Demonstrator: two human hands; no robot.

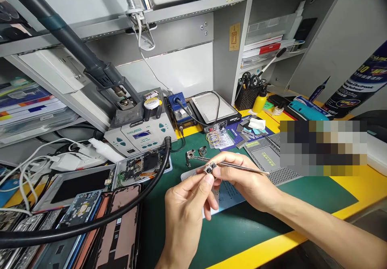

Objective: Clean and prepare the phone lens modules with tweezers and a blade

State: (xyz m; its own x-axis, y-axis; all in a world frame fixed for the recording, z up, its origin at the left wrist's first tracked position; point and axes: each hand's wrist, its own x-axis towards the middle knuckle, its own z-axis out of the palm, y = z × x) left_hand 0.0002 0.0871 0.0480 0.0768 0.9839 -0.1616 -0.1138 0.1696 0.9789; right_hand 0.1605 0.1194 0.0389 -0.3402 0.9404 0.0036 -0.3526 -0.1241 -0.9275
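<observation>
My left hand (pixel 184 208) pinches a small dual-lens camera module (pixel 210 167) between thumb and fingertips, above the green mat (pixel 302 188). My right hand (pixel 244 182) is closed on metal tweezers (pixel 238 166), whose thin shaft runs across the top of the fingers, its tip pointing left past the module. Two small metal parts (pixel 195 154) lie on the mat just beyond the hands. A light blue card (pixel 225 198) lies under the hands.
A hot-air station (pixel 140 132) stands behind left, its black hose (pixel 127 208) curving across opened phones (pixel 90 216). A blue soldering unit (pixel 178 107), heating plate (pixel 211 107), yellow bottle (pixel 260 99) and grey stencil pad (pixel 269 158) sit behind and right.
</observation>
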